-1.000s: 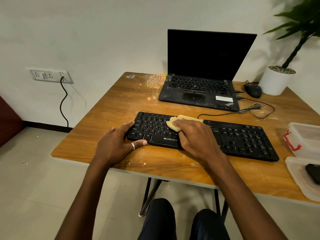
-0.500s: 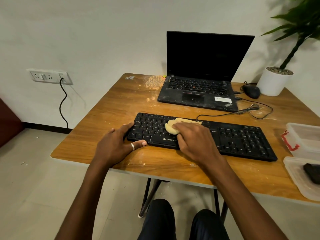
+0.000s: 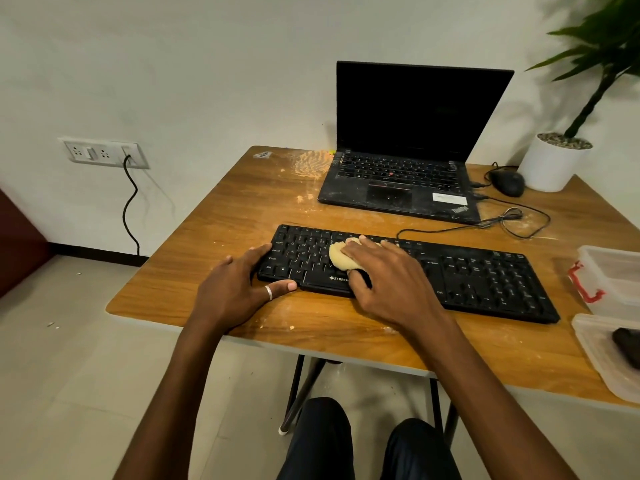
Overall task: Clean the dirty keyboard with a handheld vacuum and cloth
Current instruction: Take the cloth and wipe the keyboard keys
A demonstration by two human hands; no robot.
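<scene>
On the desk [image 3: 214,237], mid-frame, lies the keyboard [image 3: 485,282]; the left hand [image 3: 235,289] braces its left end, grip flat and loose; the right hand [image 3: 391,278] grip bunches the cloth [image 3: 337,256] on the letter keys. Best wipe row by row, lightly

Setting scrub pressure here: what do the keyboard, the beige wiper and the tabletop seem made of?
Keyboard: black matte plastic, moulded keys with printed legends. Cloth: soft and bunched, beige, probably fabric, though a sponge or putty is possible. Tabletop: wood-grain surface with slight sheen and a pale edge band, likely laminate rather than solid wood.
</scene>
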